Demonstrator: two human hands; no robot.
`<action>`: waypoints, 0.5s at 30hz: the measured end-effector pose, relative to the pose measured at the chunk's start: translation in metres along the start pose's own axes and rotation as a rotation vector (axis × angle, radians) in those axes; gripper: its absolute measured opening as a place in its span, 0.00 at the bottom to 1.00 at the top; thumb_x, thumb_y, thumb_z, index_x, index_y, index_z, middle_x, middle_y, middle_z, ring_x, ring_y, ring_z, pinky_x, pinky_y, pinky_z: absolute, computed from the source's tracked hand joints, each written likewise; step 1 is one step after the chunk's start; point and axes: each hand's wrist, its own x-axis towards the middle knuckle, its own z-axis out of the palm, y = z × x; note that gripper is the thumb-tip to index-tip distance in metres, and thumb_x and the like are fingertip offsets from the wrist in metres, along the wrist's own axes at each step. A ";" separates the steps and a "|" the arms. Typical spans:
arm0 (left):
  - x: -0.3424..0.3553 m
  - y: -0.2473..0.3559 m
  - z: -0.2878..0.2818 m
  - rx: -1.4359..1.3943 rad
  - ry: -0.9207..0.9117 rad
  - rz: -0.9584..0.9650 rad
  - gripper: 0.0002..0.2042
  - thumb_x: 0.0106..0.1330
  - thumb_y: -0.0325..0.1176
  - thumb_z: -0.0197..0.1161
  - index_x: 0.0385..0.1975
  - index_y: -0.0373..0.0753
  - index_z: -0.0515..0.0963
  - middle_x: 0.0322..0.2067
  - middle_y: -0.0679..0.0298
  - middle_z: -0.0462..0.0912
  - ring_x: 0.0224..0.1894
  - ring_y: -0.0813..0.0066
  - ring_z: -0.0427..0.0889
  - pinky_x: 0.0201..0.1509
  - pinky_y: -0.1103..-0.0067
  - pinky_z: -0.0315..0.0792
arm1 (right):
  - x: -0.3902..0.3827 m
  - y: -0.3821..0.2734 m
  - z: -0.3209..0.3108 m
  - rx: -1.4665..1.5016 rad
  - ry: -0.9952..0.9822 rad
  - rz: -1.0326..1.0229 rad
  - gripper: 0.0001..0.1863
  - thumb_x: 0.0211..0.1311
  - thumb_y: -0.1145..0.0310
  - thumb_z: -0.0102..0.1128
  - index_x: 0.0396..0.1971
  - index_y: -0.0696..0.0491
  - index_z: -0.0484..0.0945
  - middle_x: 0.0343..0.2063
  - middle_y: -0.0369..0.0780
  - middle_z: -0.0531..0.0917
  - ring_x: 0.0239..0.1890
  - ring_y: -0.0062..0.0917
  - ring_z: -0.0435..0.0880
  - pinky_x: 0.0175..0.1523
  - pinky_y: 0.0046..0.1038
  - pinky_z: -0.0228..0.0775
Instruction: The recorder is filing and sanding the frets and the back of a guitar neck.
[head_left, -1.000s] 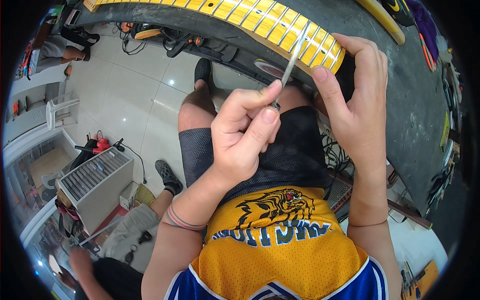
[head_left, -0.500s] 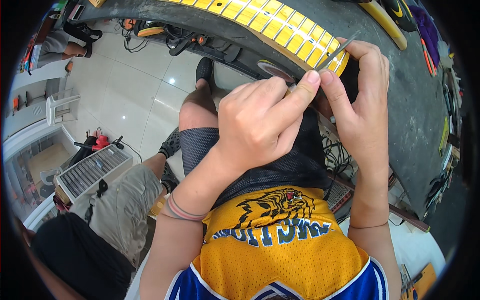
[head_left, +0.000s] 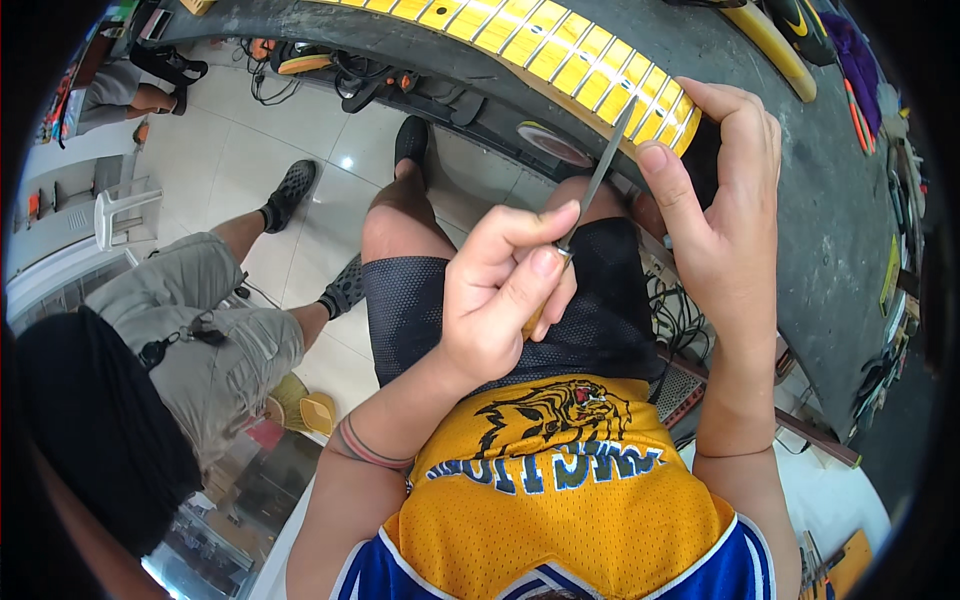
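A yellow guitar neck (head_left: 560, 58) with silver frets and dark dots lies along the near edge of the dark bench top. My right hand (head_left: 725, 190) spans its right end, index finger on the far corner and thumb at the near edge; the other fingers are mostly hidden. Closed around the wooden handle of a slim metal file (head_left: 603, 170) is my left hand (head_left: 510, 295), held above my lap. The file's blade points up and away, and its tip overlaps the near side of the fretboard; contact cannot be made out.
The dark bench (head_left: 835, 230) curves along the far and right sides. Tools and a purple cloth (head_left: 850, 55) lie toward its far right. Another person (head_left: 190, 330) in grey shorts moves close on my left. Below the bench are a round disc (head_left: 555, 143) and cables (head_left: 675, 310).
My left hand has drawn back toward me and turned, taking the file's tip away from my right thumb. My right hand stays put. The person at left has stepped forward.
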 end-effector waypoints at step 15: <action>0.065 0.036 -0.006 0.629 -0.048 0.518 0.21 0.81 0.20 0.72 0.72 0.27 0.84 0.35 0.61 0.88 0.26 0.84 0.78 0.29 0.82 0.72 | -0.003 0.002 -0.002 -0.039 0.013 -0.078 0.32 0.73 0.60 0.81 0.69 0.57 0.80 0.63 0.47 0.85 0.67 0.47 0.80 0.77 0.46 0.69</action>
